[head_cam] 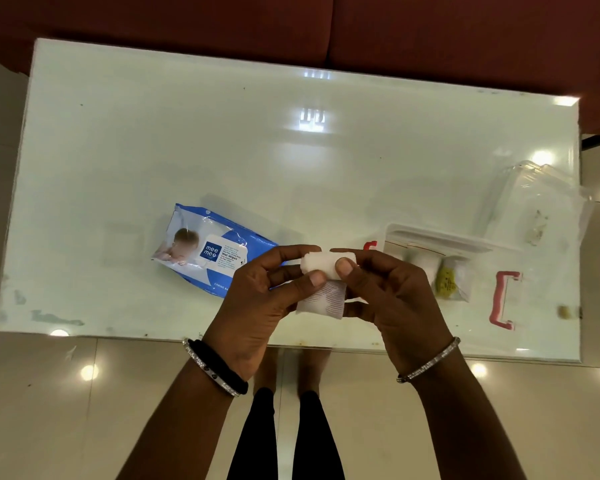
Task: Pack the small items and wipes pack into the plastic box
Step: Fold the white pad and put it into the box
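Both my hands hold a small white gauze roll [321,268] above the table's front edge, with a loose strip hanging down from it. My left hand [264,299] pinches its left end and my right hand [392,296] grips its right end. A blue and white wet wipes pack [205,252] lies flat on the table just left of my hands. The clear plastic box [478,289] with red clips stands to the right and holds a white item and a yellow packet [445,282].
The clear box lid [537,202] lies at the table's right edge behind the box. The glossy white table [222,140] has a dark red sofa beyond its far side. A small tan scrap [565,311] sits near the right front corner.
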{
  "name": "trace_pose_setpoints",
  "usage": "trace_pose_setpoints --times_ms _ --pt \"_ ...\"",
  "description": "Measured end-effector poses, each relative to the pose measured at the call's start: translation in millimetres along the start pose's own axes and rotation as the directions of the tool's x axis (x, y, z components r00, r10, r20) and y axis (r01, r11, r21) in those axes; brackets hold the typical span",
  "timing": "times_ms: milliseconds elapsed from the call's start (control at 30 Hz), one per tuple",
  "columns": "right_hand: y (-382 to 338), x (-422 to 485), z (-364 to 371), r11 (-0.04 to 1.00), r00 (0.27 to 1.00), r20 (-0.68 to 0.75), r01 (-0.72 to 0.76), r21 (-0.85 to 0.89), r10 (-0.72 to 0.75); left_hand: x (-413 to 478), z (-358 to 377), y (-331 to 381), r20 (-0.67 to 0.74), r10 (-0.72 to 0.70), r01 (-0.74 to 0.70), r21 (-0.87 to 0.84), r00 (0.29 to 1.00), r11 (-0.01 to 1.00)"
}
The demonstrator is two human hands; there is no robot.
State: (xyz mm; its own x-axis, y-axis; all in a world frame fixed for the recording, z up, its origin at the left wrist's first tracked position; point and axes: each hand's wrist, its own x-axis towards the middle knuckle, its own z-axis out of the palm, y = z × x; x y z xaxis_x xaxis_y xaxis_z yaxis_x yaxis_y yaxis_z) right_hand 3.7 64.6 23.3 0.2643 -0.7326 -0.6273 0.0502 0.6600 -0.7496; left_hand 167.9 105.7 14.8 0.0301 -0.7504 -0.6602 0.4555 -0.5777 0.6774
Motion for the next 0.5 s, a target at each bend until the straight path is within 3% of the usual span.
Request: trace_pose_setpoints --times_ms 167,333,500 --pt "3.9 -2.9 -1.3 0.993 0.995 -0.017 0.102 -0.059 -0.103 -1.4 -0.5 0.2 0.026 -0.044 0.044 0.014 0.999 0.999" --pt "8.1 -6.7 -3.7 0.986 0.993 0.025 0.117 -0.118 -0.114 -0.4 -5.4 -2.5 0.006 -0.067 0.066 0.051 0.998 0.996" --pt "12.6 -10.5 -7.3 1.000 0.999 0.049 -0.015 -0.003 0.015 -2.9 -7.9 -8.9 0.036 -0.045 0.042 0.062 0.998 0.997"
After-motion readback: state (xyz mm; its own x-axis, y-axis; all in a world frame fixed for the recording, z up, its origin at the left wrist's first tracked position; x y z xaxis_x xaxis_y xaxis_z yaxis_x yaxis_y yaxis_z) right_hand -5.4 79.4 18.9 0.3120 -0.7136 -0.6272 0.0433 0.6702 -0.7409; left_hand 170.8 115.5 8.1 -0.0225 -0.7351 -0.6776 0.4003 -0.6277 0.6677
